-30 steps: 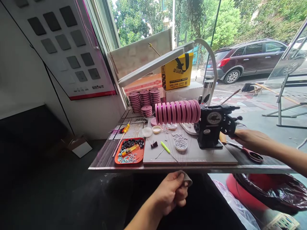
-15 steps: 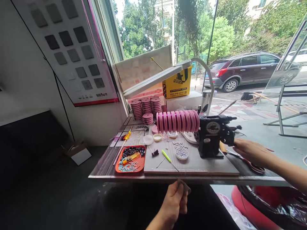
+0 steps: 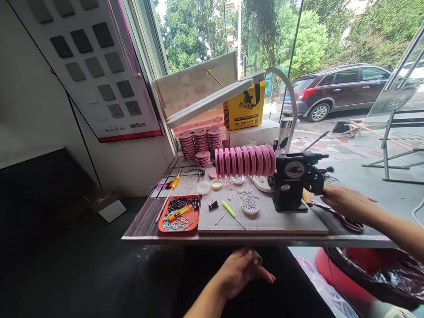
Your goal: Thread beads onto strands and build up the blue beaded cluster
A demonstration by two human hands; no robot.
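Note:
A row of pink discs (image 3: pixel 245 161) sits on the shaft of a black winding machine (image 3: pixel 289 183), with thin threads hanging down from it. My right hand (image 3: pixel 341 198) is closed at the crank on the machine's right side; the fingertips are partly hidden by it. Below the table's front edge, my left hand (image 3: pixel 240 271) pinches a small grey-brown piece (image 3: pixel 256 257) between thumb and forefinger, its other fingers loosely spread. A round dish of pale beads (image 3: pixel 249 206) and a green-handled hook (image 3: pixel 229 209) lie on the board.
A red tray (image 3: pixel 160 226) holds black beads and small metal parts. Stacked pink discs (image 3: pixel 200 141) stand at the back left. A white lamp (image 3: pixel 212 104) reaches over the table. Scissors (image 3: pixel 353 225) lie right of the board, above a lined red bin (image 3: pixel 331 269).
My left hand has shifted slightly left and its lower fingers have spread. My right hand stays at the crank. The view has tilted a little, so the table appears higher.

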